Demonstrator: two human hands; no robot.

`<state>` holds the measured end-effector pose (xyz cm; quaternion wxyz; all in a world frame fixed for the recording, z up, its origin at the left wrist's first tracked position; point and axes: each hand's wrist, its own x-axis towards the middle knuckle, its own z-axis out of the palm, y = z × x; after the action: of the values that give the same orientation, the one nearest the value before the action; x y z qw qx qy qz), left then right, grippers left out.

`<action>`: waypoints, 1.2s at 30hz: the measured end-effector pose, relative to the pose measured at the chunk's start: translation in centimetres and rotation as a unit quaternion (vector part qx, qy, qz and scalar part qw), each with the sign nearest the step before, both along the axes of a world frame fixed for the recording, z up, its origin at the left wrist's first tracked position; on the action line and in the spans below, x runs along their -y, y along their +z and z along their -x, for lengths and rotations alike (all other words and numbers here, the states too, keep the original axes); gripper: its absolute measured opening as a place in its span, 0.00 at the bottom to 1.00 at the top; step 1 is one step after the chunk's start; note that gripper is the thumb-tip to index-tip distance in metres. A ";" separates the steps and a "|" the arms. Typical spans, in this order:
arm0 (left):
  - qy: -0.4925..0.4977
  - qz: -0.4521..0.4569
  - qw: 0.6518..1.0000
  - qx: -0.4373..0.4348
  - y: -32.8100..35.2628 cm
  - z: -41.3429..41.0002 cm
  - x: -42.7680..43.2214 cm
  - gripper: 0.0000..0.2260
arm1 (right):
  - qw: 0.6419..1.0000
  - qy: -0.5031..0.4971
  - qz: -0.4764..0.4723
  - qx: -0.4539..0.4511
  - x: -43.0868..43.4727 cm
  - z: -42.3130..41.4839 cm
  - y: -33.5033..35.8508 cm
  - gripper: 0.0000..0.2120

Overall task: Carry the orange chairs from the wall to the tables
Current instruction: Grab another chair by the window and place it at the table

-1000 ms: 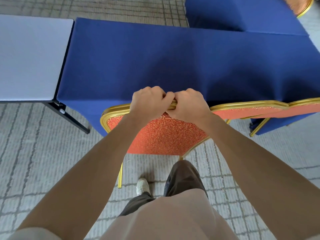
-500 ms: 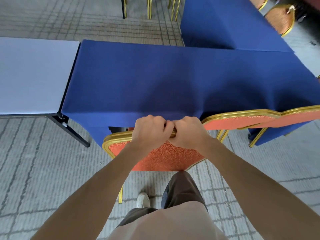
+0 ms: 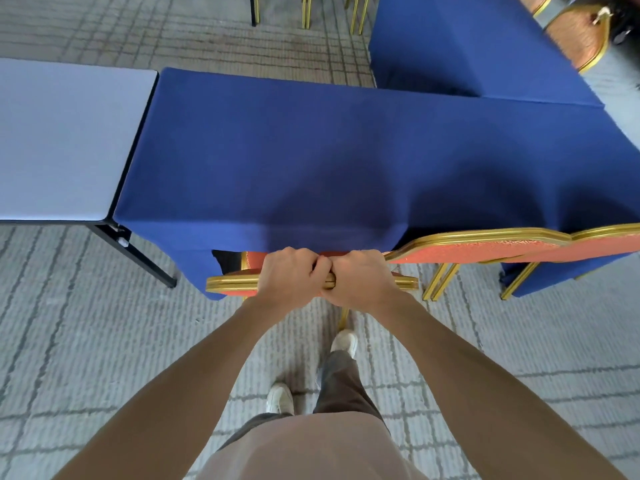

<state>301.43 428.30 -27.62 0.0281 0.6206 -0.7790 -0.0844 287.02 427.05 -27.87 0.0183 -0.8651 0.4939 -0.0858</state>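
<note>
An orange chair [image 3: 232, 285] with a gold frame stands against the near edge of the blue-clothed table [image 3: 311, 161], its seat hidden under the cloth. My left hand [image 3: 292, 273] and my right hand [image 3: 360, 277] sit side by side, both closed over the top rail of its back. Two more orange chairs [image 3: 474, 245] [image 3: 609, 242] are tucked in at the same edge to the right.
A bare grey table [image 3: 65, 140] with black legs adjoins the blue one on the left. Another blue-clothed table [image 3: 467, 46] stands far right with an orange chair [image 3: 578, 36] beside it. Chair legs show at the top. My feet are on grey patterned carpet [image 3: 86, 341].
The chair has slid forward under the blue cloth, so much less of its orange back shows. Both hands kept their hold on the top rail and moved forward with it.
</note>
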 end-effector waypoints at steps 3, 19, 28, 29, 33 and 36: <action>-0.029 -0.017 0.999 0.036 -0.9 0.1 2.0 0.09 | 1.000 -0.012 -0.024 -0.005 1.8 0.2 -1.3 0.17; 0.077 -0.034 0.989 -0.125 -2.1 -1.0 6.8 0.18 | 0.981 0.113 -0.158 0.007 8.5 0.2 -1.7 0.13; 0.044 0.025 0.994 -0.099 -2.8 -1.6 8.7 0.22 | 0.994 0.056 -0.080 0.052 9.1 -0.4 -1.7 0.16; 0.045 0.027 0.994 -0.092 -2.5 -1.6 8.9 0.22 | 0.994 0.050 -0.088 0.038 9.2 -0.7 -1.2 0.15; 0.027 0.027 0.996 -0.082 -1.8 -1.3 9.4 0.22 | 0.996 0.004 -0.084 0.009 8.9 -0.8 -0.2 0.10; 0.013 0.029 0.998 -0.047 -2.2 -1.2 9.7 0.22 | 0.998 -0.004 -0.058 0.005 9.0 -0.8 -0.5 0.10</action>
<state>302.59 418.60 -29.78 0.0840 0.6247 -0.7710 -0.0906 287.81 418.07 -28.39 0.0707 -0.8600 0.5015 -0.0617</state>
